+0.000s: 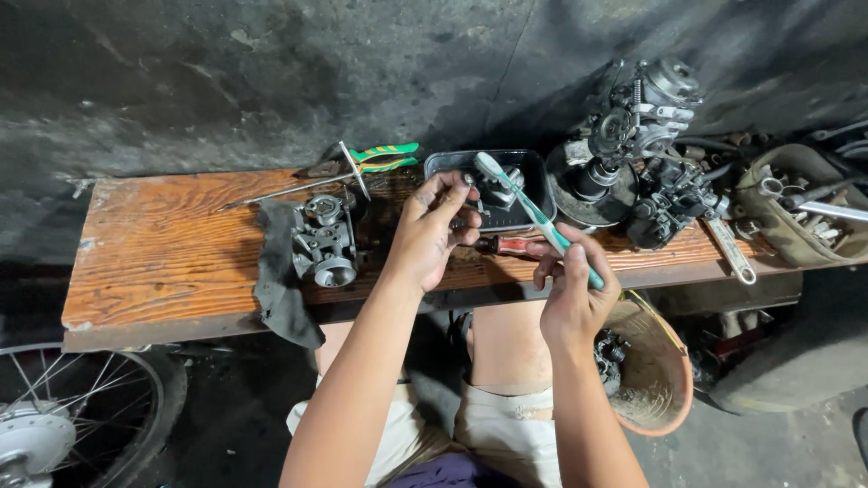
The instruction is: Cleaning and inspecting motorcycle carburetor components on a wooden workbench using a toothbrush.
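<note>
My right hand (576, 291) grips a white and teal toothbrush (529, 206) by its handle, the bristle end pointing up-left over a small dark metal tray (533, 176). My left hand (432, 230) hovers at the tray's left edge with fingertips pinched on a small dark part (467, 180); what the part is cannot be made out. A silver carburettor (325, 242) rests on a black rag (278, 271) to the left of that hand, on the worn wooden bench (163, 253).
Green-handled pliers (384, 158) and a long T-shaped tool (298, 185) lie at the bench's back. Greasy engine parts (637, 149), a wrench (731, 251) and a tool bag (796, 208) crowd the right. An orange bowl (655, 370) sits below; a wheel (63, 407) at lower left.
</note>
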